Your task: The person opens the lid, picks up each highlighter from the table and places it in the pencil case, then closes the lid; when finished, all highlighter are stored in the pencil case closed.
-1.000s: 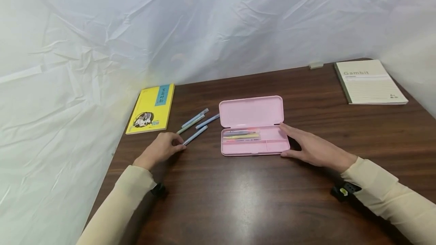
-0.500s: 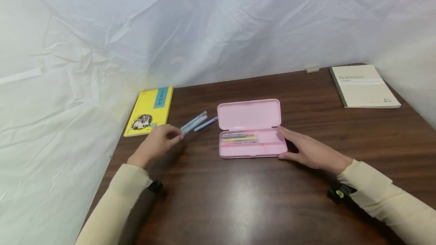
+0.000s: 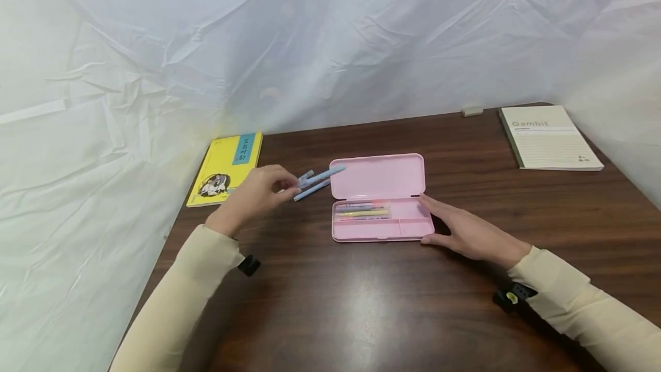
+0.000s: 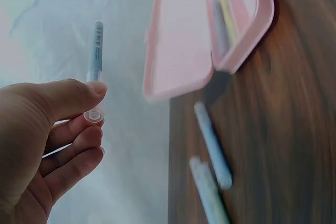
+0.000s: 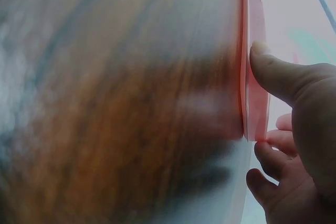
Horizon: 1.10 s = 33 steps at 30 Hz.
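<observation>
My left hand (image 3: 258,194) pinches a light blue pen (image 3: 326,174) by its clear-capped end, between thumb and fingertips. In the left wrist view this pen (image 4: 97,45) points away from the hand, above the table. A pink pencil case (image 3: 368,229) lies with its lid up in the middle of the table, and several coloured pens (image 3: 364,211) lie in its long back compartment. My right hand (image 3: 467,227) holds the case's right end, thumb at the front edge and fingers at the back corner. Beneath the held pen lie a blue pen (image 4: 212,145) and a pair side by side (image 4: 206,190).
A yellow book (image 3: 227,168) lies at the table's left edge, behind my left hand. A cream notebook (image 3: 549,139) is at the far right, and a small pale block (image 3: 472,111) sits by the back edge. White sheeting (image 3: 330,45) hangs behind the table.
My left hand took hold of the nearest blue pen, lifted it and carried it away from me and to the right, toward the case. The right hand stays at the case.
</observation>
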Tool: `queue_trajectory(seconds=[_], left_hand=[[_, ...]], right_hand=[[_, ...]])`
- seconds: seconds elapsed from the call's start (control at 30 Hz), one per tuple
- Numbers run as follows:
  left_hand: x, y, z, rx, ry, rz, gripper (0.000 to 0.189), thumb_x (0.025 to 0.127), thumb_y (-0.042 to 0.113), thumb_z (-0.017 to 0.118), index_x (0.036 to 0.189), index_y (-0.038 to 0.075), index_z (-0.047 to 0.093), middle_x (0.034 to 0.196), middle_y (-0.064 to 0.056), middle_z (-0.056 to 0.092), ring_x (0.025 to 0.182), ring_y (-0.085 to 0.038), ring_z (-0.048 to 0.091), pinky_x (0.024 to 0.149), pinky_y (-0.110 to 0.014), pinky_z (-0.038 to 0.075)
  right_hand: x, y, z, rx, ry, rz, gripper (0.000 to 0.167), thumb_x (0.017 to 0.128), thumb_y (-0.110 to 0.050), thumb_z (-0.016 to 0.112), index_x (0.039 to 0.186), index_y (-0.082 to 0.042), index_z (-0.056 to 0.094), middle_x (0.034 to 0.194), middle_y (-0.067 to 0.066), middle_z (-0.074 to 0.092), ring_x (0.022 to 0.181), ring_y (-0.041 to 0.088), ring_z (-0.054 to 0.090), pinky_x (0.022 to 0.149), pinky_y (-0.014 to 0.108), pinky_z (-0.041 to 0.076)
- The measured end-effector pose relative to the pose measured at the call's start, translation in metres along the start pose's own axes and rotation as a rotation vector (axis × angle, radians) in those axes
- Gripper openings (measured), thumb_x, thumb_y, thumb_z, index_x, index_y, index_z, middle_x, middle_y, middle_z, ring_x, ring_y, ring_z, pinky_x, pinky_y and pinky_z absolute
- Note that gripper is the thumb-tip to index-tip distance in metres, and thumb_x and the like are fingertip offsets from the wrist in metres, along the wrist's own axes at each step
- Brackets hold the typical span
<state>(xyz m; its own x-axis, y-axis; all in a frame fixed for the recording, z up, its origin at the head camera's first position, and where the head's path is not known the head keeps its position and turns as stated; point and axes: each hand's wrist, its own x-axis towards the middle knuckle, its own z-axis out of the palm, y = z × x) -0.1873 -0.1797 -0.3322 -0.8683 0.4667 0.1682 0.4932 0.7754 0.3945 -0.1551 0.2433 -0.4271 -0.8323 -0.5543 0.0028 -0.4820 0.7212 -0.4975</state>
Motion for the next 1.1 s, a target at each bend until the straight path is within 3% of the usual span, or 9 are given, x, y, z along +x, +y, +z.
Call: queue_trajectory(seconds=[0.27, 0.43, 0.7, 1.1], left_hand=[[0.027, 0.023, 0.027, -0.025, -0.097, 0.067, 0.013, 0.092, 0.022, 0.074, 0.1, 0.012, 0.076, 0.088, 0.004, 0.064, 0.08, -0.013, 0.056, 0.071, -0.029, 0.05], [0.038, 0.031, 0.045, 0.0, -0.165, 0.086, 0.014, 0.092, 0.021, 0.074, 0.103, 0.012, 0.077, 0.097, 0.003, 0.068, 0.085, -0.012, 0.058, 0.079, -0.028, 0.051], [0.045, 0.037, 0.065, -0.013, -0.273, 0.073, 0.017, 0.095, 0.021, 0.071, 0.107, 0.011, 0.076, 0.102, 0.001, 0.069, 0.089, -0.011, 0.06, 0.084, -0.028, 0.052], [0.047, 0.03, 0.079, 0.024, -0.35, 0.027, 0.021, 0.093, 0.028, 0.072, 0.109, 0.015, 0.075, 0.102, 0.003, 0.067, 0.087, -0.011, 0.056, 0.081, -0.027, 0.05]], right_hand=[[-0.001, -0.002, 0.001, 0.003, 0.002, -0.011, 0.087, 0.094, -0.044, 0.068, 0.157, -0.003, 0.026, 0.159, 0.018, 0.032, 0.141, 0.034, 0.039, 0.109, 0.053, 0.036], [0.0, -0.002, 0.002, 0.017, 0.004, 0.002, 0.088, 0.093, -0.047, 0.068, 0.158, -0.005, 0.026, 0.16, 0.016, 0.031, 0.142, 0.033, 0.039, 0.109, 0.053, 0.036], [0.002, -0.003, 0.002, 0.015, -0.001, -0.001, 0.087, 0.094, -0.044, 0.069, 0.158, -0.005, 0.025, 0.16, 0.015, 0.031, 0.142, 0.032, 0.038, 0.11, 0.052, 0.036], [0.001, -0.002, -0.002, -0.012, 0.008, -0.02, 0.086, 0.094, -0.043, 0.068, 0.157, -0.003, 0.027, 0.158, 0.018, 0.033, 0.14, 0.034, 0.041, 0.107, 0.053, 0.038]])
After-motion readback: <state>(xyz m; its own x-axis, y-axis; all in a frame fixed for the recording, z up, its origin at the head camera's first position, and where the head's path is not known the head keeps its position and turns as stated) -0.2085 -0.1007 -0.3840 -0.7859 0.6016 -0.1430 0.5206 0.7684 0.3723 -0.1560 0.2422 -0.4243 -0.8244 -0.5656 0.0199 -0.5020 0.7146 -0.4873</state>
